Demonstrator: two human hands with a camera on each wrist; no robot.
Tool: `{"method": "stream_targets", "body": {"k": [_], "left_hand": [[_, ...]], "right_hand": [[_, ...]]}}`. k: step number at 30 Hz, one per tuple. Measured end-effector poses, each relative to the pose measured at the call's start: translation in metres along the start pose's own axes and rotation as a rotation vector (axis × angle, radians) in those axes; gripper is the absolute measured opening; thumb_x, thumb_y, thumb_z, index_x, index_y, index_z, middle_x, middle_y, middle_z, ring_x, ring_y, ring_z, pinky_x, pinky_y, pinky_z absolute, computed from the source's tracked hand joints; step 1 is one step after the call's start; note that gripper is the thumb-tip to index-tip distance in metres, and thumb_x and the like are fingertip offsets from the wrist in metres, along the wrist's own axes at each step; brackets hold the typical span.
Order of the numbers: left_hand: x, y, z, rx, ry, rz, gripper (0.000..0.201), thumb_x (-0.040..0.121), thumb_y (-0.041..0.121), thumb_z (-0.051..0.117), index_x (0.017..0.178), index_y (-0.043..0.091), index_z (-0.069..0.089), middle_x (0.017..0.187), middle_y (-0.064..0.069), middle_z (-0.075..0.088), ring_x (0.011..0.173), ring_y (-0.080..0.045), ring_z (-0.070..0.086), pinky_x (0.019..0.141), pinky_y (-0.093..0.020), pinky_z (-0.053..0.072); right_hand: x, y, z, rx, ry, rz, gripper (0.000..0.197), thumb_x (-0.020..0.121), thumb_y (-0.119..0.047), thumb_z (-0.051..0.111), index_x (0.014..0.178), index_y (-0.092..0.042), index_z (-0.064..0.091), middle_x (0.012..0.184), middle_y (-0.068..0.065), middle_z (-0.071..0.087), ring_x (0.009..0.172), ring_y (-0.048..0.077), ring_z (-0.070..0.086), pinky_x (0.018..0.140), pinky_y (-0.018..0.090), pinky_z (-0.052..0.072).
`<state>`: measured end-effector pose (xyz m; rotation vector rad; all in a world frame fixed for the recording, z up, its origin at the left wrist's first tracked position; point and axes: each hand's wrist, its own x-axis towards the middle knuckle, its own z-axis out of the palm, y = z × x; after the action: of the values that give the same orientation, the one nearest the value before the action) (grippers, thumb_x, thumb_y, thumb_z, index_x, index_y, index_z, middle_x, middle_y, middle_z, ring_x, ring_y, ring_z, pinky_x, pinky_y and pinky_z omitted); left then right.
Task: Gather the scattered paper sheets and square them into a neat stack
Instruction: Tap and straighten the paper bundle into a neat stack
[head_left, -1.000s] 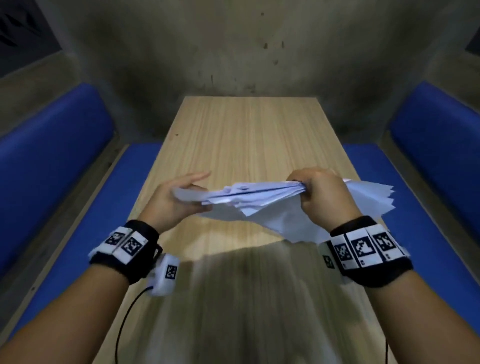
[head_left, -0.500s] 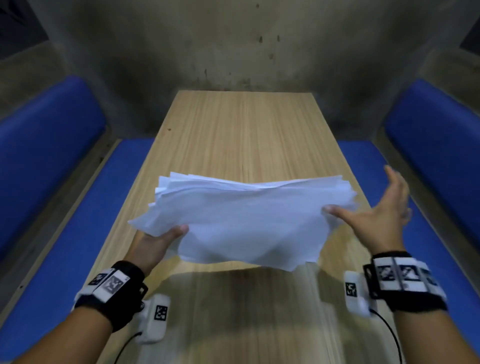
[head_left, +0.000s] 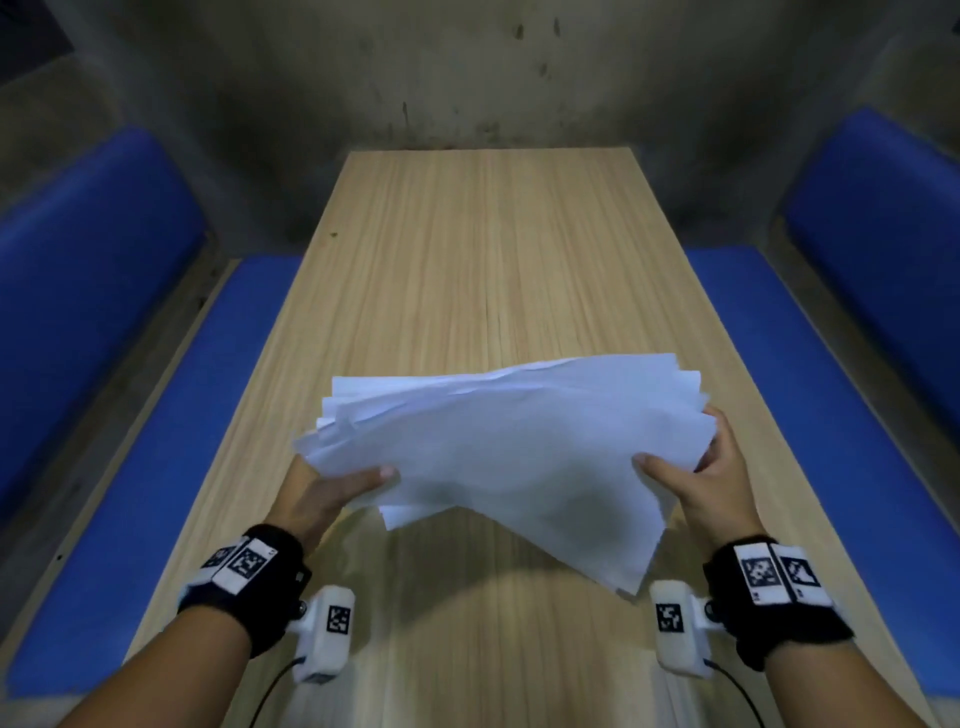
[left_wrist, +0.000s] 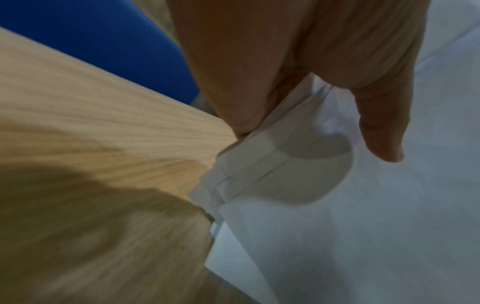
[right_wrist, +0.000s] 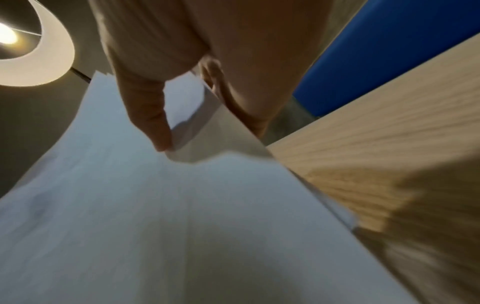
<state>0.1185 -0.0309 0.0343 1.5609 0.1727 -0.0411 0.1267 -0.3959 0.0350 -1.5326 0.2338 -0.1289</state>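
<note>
A loose bundle of white paper sheets (head_left: 514, 441) hangs in the air over the near half of the wooden table (head_left: 483, 249), its edges fanned and uneven. My left hand (head_left: 332, 493) grips the bundle's left edge, thumb on top and fingers hidden beneath. In the left wrist view the thumb lies over the staggered sheet edges (left_wrist: 259, 168). My right hand (head_left: 696, 478) grips the right edge, thumb on top, fingers wrapped behind. The right wrist view shows the sheets (right_wrist: 182, 205) pinched beside the thumb. One corner droops toward me.
Blue padded benches (head_left: 93, 291) (head_left: 878, 244) run along both sides of the table. A grey concrete wall (head_left: 467, 67) closes the far end. A lit ceiling lamp (right_wrist: 31, 45) shows in the right wrist view.
The crumpled bundle was spread flat between both hands. My right hand let go, opened out to the right, then came back and took hold of the right edge.
</note>
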Motion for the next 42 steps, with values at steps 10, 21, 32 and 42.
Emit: {"method": "stream_targets", "body": {"k": [10,21,32,42], "left_hand": [[0.002,0.001,0.008,0.001,0.12,0.101,0.035,0.071,0.015,0.08,0.101,0.025,0.067,0.096,0.013,0.076,0.09,-0.004,0.071,0.071,-0.018,0.055],[-0.003,0.028,0.003,0.679,0.08,0.586,0.103,0.078,0.019,0.073,0.137,0.065,0.002,0.126,0.027,0.04,0.108,-0.007,0.05,0.086,-0.012,0.045],[-0.003,0.047,-0.004,0.974,0.082,0.529,0.048,0.086,0.018,0.063,0.13,0.028,0.049,0.121,0.004,0.062,0.108,-0.018,0.061,0.087,-0.023,0.046],[0.022,0.101,0.064,0.809,-0.147,0.527,0.017,0.086,0.012,0.061,0.093,0.026,0.069,0.084,0.005,0.073,0.083,-0.014,0.066,0.075,-0.039,0.051]], "right_hand": [[-0.006,-0.009,0.015,-0.014,0.048,-0.117,0.039,0.082,0.009,0.065,0.114,-0.011,0.055,0.098,-0.004,0.067,0.079,-0.006,0.068,0.066,0.01,0.053],[-0.012,-0.04,0.012,-0.772,-0.11,-0.584,0.111,0.079,-0.001,0.07,0.138,-0.068,0.004,0.125,0.009,0.059,0.099,0.023,0.057,0.08,0.039,0.051],[-0.003,-0.042,0.006,-0.694,-0.187,-0.66,0.064,0.08,0.01,0.068,0.128,-0.029,0.052,0.113,-0.013,0.062,0.108,-0.014,0.054,0.092,0.007,0.041],[0.002,-0.141,0.085,-0.562,-0.251,-0.999,0.058,0.077,0.004,0.069,0.132,-0.01,0.055,0.092,-0.002,0.068,0.085,0.01,0.065,0.085,0.028,0.053]]}}
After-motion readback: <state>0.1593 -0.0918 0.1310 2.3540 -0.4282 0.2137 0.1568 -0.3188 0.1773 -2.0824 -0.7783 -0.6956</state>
